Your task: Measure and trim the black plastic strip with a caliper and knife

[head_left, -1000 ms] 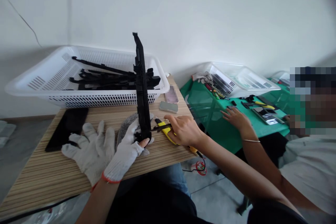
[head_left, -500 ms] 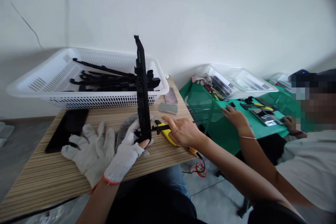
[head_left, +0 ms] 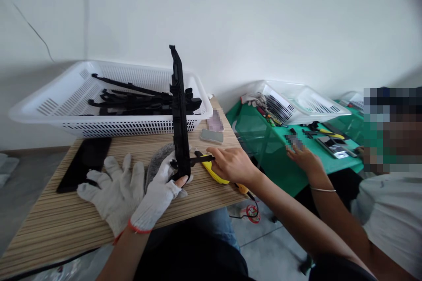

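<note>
In the head view, the gloved left hand (head_left: 158, 191) grips the foot of a long black plastic part (head_left: 180, 114), standing it upright on the wooden surface (head_left: 66, 224). The bare right hand (head_left: 232, 164) closes on a yellow knife (head_left: 214, 169) at the part's lower edge. Judging by this, trimming is under way, with similar parts waiting in the white basket (head_left: 42, 112) behind.

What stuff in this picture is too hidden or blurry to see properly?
Head view only:
- The yellow tool: mostly covered by the bare right hand.
- The foot of the upright black part: wrapped by the gloved left hand.
- A small item beside the white basket: blurred out.
- The things on the green table: too small to identify.
</note>
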`<action>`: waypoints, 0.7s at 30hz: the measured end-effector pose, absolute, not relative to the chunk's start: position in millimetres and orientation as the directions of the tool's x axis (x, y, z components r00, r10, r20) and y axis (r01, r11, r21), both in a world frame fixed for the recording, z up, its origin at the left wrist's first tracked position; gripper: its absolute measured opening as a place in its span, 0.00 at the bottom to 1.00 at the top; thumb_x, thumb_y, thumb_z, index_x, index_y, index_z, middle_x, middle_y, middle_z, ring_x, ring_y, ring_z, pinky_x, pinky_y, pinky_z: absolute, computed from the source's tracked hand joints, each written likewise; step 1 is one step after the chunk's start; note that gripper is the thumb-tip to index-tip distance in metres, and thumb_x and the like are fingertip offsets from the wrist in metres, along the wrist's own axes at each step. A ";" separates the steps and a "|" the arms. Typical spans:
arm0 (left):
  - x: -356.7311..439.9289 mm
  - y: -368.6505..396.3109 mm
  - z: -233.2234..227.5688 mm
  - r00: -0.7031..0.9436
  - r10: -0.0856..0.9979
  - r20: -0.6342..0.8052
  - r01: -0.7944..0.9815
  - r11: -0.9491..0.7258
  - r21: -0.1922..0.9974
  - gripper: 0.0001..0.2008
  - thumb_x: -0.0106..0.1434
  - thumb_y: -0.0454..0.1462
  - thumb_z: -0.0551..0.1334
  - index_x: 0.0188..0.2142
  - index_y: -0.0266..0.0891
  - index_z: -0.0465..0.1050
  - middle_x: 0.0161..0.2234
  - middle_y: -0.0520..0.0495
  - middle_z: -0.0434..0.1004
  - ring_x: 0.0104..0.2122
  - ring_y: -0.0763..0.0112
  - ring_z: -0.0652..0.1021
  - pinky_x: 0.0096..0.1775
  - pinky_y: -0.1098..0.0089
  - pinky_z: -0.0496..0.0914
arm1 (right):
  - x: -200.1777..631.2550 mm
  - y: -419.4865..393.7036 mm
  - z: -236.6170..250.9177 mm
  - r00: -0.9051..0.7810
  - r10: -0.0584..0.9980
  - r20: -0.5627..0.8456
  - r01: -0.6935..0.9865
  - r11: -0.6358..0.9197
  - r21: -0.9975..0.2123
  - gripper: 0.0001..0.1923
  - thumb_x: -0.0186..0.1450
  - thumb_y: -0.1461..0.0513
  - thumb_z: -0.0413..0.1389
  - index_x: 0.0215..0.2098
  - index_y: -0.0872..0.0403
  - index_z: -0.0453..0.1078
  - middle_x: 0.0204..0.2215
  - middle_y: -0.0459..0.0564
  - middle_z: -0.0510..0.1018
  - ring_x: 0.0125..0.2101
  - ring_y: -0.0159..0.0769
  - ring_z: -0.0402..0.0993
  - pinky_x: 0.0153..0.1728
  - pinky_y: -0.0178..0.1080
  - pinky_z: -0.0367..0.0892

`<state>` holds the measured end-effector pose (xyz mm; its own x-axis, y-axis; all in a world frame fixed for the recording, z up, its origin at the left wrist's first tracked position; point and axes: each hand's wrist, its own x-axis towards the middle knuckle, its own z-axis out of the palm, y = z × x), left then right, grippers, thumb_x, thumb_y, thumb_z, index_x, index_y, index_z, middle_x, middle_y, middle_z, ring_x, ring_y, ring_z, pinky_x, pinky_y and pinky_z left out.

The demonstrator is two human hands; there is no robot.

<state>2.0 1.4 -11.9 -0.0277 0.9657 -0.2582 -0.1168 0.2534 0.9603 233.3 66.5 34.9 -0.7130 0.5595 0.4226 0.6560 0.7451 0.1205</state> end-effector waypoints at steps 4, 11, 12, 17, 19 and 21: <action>1.3 0.5 -4.6 0.010 0.962 -0.274 -0.121 0.273 0.954 0.42 0.55 0.40 0.73 0.68 0.56 0.62 0.67 0.42 0.70 0.47 0.54 0.85 0.27 0.75 0.78 | 255.8 67.1 43.4 -0.305 0.664 0.682 0.825 0.543 -0.159 0.13 0.68 0.61 0.48 0.45 0.55 0.72 0.25 0.48 0.78 0.22 0.34 0.70 0.26 0.35 0.61; 0.5 1.0 -0.9 0.004 0.948 -0.317 -0.100 0.316 0.943 0.42 0.54 0.41 0.73 0.67 0.52 0.63 0.66 0.42 0.71 0.50 0.51 0.84 0.29 0.71 0.81 | 320.6 62.2 39.9 0.156 0.903 0.401 0.912 0.024 -0.410 0.11 0.64 0.61 0.50 0.41 0.54 0.73 0.35 0.55 0.77 0.38 0.45 0.75 0.41 0.42 0.69; 0.7 1.7 -3.2 -0.002 0.951 -0.310 -0.113 0.308 0.945 0.43 0.53 0.41 0.74 0.67 0.52 0.64 0.64 0.41 0.73 0.48 0.51 0.84 0.29 0.71 0.81 | 328.3 58.9 34.2 0.122 0.939 0.320 0.921 0.013 -0.390 0.12 0.64 0.62 0.50 0.40 0.54 0.74 0.37 0.56 0.77 0.40 0.45 0.75 0.45 0.43 0.69; 2.0 4.1 -11.1 -0.013 0.960 -0.280 -0.166 0.274 0.947 0.45 0.50 0.41 0.76 0.66 0.59 0.66 0.58 0.42 0.79 0.46 0.51 0.85 0.26 0.72 0.78 | 346.2 42.8 2.9 0.028 0.998 -0.049 0.932 -0.044 -0.361 0.15 0.67 0.65 0.52 0.45 0.57 0.79 0.39 0.56 0.80 0.43 0.42 0.78 0.48 0.39 0.70; 2.1 3.8 -7.6 0.016 0.958 -0.286 -0.168 0.285 0.944 0.45 0.51 0.42 0.75 0.68 0.58 0.64 0.61 0.42 0.76 0.46 0.50 0.85 0.25 0.72 0.78 | 342.1 40.1 -5.8 -0.002 0.997 -0.072 0.934 -0.024 -0.357 0.16 0.68 0.65 0.52 0.50 0.57 0.78 0.43 0.56 0.82 0.45 0.42 0.79 0.48 0.38 0.70; 1.7 3.0 -1.5 0.048 0.953 -0.300 -0.146 0.304 0.941 0.46 0.52 0.44 0.74 0.69 0.57 0.62 0.66 0.42 0.71 0.48 0.50 0.84 0.26 0.72 0.79 | 332.7 39.8 -10.5 -0.032 0.999 -0.042 0.947 0.016 -0.320 0.18 0.69 0.66 0.52 0.54 0.57 0.77 0.46 0.57 0.82 0.47 0.42 0.79 0.49 0.39 0.70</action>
<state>1.7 3.0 -1.5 0.0478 0.9526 -0.3004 -0.1457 0.3042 0.9414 332.7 39.8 -10.5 -0.0316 0.9986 -0.0422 0.9472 0.0165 -0.3201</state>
